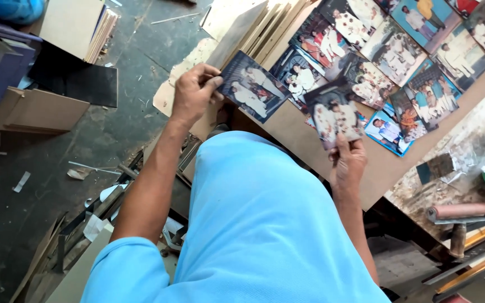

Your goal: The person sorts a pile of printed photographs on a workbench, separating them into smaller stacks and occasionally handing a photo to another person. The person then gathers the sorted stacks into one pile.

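Across the brown board desk (310, 140) lie glossy printed photographs (399, 33); the left hand (195, 92) pinches one dark photograph (252, 86), the right hand (348, 163) pinches another print (332, 112), seemingly mid-sorting, each needing a free spot.

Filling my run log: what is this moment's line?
left hand: holds photo print | right hand: holds second print | board: photos laid out

Two held photographs (252, 86) (334, 115); roughly a dozen prints on brown board (315, 151); one roller (460, 211)
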